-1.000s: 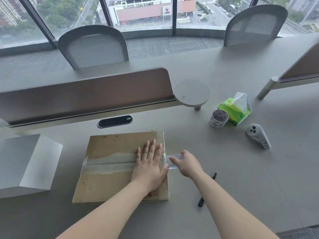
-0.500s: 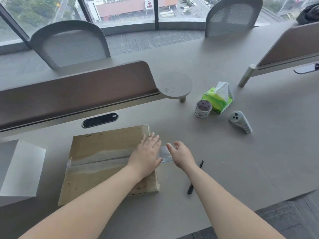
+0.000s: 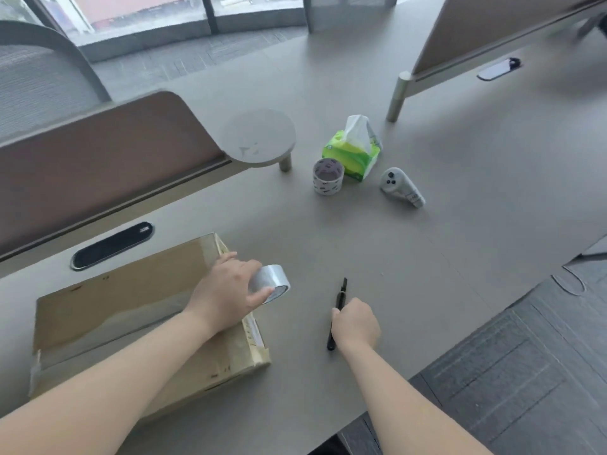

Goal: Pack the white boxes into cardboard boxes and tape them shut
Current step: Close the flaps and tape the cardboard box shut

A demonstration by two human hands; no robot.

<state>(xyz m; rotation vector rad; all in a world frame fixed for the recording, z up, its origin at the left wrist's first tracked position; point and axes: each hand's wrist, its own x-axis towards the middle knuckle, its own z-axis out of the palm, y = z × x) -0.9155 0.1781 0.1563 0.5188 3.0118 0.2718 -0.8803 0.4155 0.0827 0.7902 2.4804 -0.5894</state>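
While the flat brown cardboard box (image 3: 131,300) is lying on the grey table (image 3: 427,257) with clear tape along its seam, the left hand (image 3: 226,290) is reaching across the box's right edge, palm down, fingers and thumb gripping a roll of clear packing tape (image 3: 274,282) just off that edge. To the right of the box, the right hand (image 3: 356,323) is resting knuckles-up, fingers curling round the lower half of a slim black pen-like tool (image 3: 340,297)
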